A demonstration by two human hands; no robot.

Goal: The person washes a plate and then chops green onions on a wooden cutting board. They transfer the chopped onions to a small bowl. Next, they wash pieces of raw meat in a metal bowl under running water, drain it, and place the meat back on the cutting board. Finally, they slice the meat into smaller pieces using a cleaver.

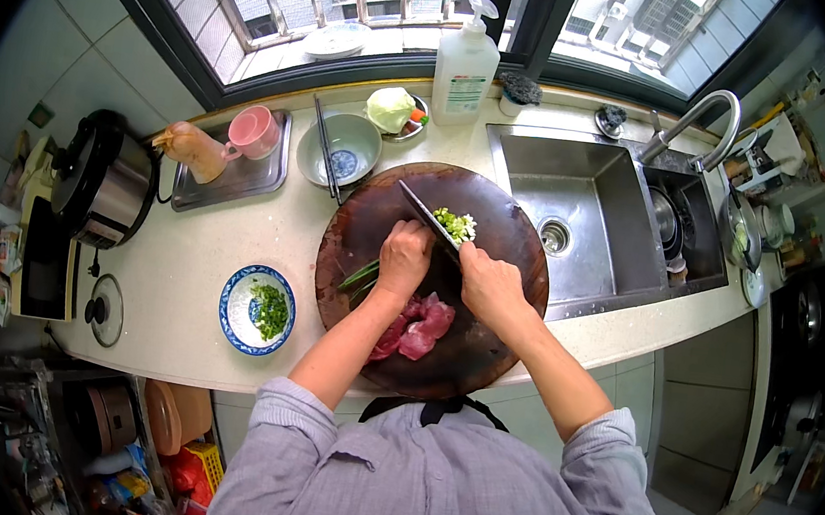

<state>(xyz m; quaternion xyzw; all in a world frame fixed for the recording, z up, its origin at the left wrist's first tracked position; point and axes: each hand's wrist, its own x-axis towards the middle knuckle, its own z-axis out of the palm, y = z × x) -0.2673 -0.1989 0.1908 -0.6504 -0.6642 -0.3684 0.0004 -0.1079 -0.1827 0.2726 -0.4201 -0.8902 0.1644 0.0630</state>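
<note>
On a round wooden chopping board (509, 268), my right hand (491, 285) grips the handle of a kitchen knife. Its blade (428, 216) points away and to the left. Close against the blade's left side, my left hand (405, 257) is curled over green scallion stalks (360, 275), whose ends stick out to its left. Chopped pale scallion (455, 226) lies in a small heap on the blade's right side. Nearer to me are pieces of raw red meat (426, 328), partly behind my left forearm. The knife's cutting edge is hidden.
Left of the board stands a blue-rimmed bowl (226, 325) with chopped greens. Behind are a bowl (361, 139) with chopsticks (326, 149), a metal tray (227, 191) and a pump bottle (465, 74). A steel sink (563, 187) adjoins the board on the right.
</note>
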